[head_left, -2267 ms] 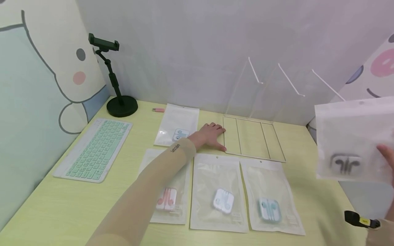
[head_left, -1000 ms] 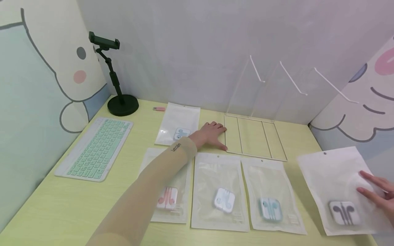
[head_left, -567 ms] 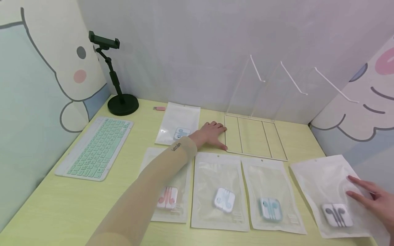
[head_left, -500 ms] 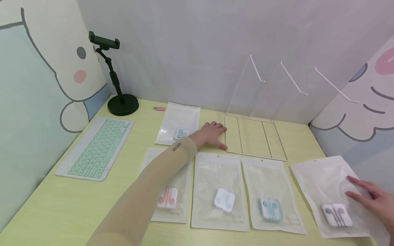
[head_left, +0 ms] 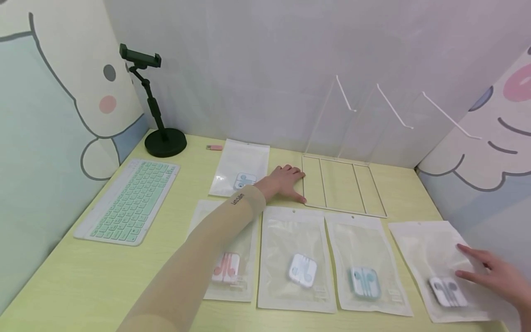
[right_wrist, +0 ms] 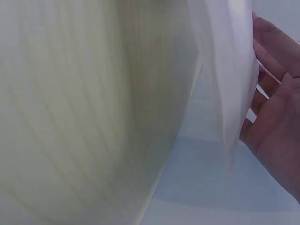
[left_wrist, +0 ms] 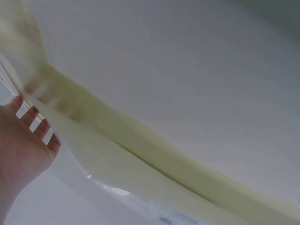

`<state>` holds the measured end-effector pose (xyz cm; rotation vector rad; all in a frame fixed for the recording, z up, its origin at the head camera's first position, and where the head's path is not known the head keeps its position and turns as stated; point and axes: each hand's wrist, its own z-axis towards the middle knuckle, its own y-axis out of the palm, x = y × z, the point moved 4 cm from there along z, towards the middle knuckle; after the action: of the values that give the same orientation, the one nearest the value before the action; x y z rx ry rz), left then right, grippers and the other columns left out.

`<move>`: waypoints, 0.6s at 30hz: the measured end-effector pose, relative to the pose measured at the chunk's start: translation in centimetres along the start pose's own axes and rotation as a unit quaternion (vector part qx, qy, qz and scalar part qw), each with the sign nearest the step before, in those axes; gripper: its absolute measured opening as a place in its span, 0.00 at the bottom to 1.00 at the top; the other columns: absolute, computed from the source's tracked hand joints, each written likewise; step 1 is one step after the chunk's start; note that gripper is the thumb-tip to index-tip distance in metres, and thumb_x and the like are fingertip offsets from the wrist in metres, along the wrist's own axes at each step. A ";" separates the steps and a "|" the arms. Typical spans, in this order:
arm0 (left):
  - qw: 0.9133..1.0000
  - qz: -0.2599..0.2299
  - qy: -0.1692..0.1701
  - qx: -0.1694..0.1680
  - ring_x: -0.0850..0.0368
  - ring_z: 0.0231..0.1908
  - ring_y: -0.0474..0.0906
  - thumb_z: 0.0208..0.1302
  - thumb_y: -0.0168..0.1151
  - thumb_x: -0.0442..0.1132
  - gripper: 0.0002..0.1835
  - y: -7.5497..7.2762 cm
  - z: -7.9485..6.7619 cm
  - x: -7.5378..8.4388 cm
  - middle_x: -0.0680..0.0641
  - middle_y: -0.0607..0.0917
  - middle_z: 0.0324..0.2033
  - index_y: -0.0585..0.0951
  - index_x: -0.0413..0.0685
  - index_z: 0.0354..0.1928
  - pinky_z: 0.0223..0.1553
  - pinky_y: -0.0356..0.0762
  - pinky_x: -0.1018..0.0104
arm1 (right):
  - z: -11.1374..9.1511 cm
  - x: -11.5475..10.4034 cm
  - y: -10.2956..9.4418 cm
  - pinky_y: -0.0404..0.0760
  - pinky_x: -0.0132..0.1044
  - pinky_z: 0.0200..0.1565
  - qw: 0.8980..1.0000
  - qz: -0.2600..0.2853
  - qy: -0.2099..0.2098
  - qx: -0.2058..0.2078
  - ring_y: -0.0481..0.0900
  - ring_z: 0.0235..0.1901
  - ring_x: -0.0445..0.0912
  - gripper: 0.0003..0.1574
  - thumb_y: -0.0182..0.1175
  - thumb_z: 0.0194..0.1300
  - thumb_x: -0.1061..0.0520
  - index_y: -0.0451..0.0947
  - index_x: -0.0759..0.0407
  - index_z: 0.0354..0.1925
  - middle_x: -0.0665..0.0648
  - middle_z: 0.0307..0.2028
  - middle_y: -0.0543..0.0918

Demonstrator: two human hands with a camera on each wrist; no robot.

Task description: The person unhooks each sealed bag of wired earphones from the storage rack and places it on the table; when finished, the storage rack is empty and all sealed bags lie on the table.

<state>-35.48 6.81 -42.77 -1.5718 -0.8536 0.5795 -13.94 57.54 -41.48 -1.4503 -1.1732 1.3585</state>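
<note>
My right hand (head_left: 493, 274) lies over a white zip bag (head_left: 415, 240) at the table's right end, with straight fingers touching its top face. Inside the bag shows a white case (head_left: 448, 292) with grey earphones. In the right wrist view the bag (right_wrist: 229, 70) sticks out past the table edge beside my fingers. My left hand (head_left: 284, 183) rests spread on the table, its fingertips at the left side of a white wire rack (head_left: 344, 210). The left wrist view shows that hand (left_wrist: 28, 150) from below. Several fingers of my right hand are hidden in the head view.
Bags with pink (head_left: 226, 267), pale blue (head_left: 303, 270) and teal (head_left: 365, 282) earphones lie in a row in front. Another bag (head_left: 242, 157) lies behind my left forearm. A keyboard (head_left: 128, 200), black phone stand (head_left: 165, 140) and pink USB stick (head_left: 214, 147) are at left. Three hooks (head_left: 392, 106) jut from the rack.
My right hand has brought the bag with grey earphones down from the raised right side onto the table, beside the teal one. Its grip has loosened. My left hand has stayed put.
</note>
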 end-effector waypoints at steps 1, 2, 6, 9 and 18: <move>1.000 0.001 0.000 0.000 0.52 0.69 0.50 0.46 0.49 0.81 0.55 0.0 0.0 0.0 0.52 0.56 0.71 0.53 0.61 0.73 0.65 0.54 0.51 | 0.0 -0.1 0.1 0.58 0.51 0.56 1.000 0.002 -0.004 -0.002 0.61 0.50 0.73 0.54 0.67 0.56 0.44 0.50 0.51 0.72 0.83 0.57 0.62; 1.000 0.002 -0.001 -0.001 0.52 0.69 0.51 0.46 0.49 0.81 0.55 0.0 0.0 0.0 0.52 0.56 0.71 0.53 0.61 0.73 0.65 0.54 0.51 | 0.1 -0.2 0.3 0.59 0.58 0.52 1.000 0.004 -0.005 -0.005 0.61 0.50 0.73 0.54 0.67 0.56 0.44 0.50 0.52 0.72 0.84 0.57 0.62; 1.000 0.005 -0.001 0.000 0.52 0.69 0.51 0.46 0.49 0.81 0.55 0.0 0.0 0.0 0.52 0.56 0.71 0.53 0.61 0.73 0.65 0.54 0.51 | 0.4 -0.5 0.8 0.60 0.65 0.47 1.000 0.011 -0.005 -0.020 0.60 0.52 0.74 0.55 0.67 0.56 0.43 0.50 0.62 0.71 0.83 0.57 0.61; 1.000 0.005 0.000 0.004 0.51 0.69 0.51 0.46 0.49 0.81 0.55 0.0 0.0 0.0 0.52 0.56 0.71 0.53 0.61 0.73 0.65 0.54 0.51 | 0.7 -0.6 1.1 0.60 0.67 0.46 0.999 0.011 -0.003 -0.037 0.58 0.52 0.76 0.56 0.65 0.58 0.42 0.47 0.65 0.71 0.82 0.57 0.59; 1.000 0.006 -0.001 0.001 0.52 0.70 0.51 0.46 0.49 0.81 0.55 0.0 0.0 0.0 0.52 0.55 0.72 0.52 0.61 0.73 0.66 0.54 0.51 | 1.1 -0.8 1.6 0.64 0.68 0.45 0.998 -0.004 -0.006 -0.067 0.60 0.50 0.78 0.55 0.63 0.59 0.42 0.50 0.71 0.68 0.82 0.55 0.59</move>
<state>-35.43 6.82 -42.72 -1.5749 -0.8459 0.5908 -14.84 56.31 -42.89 -1.5310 -1.2969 1.3057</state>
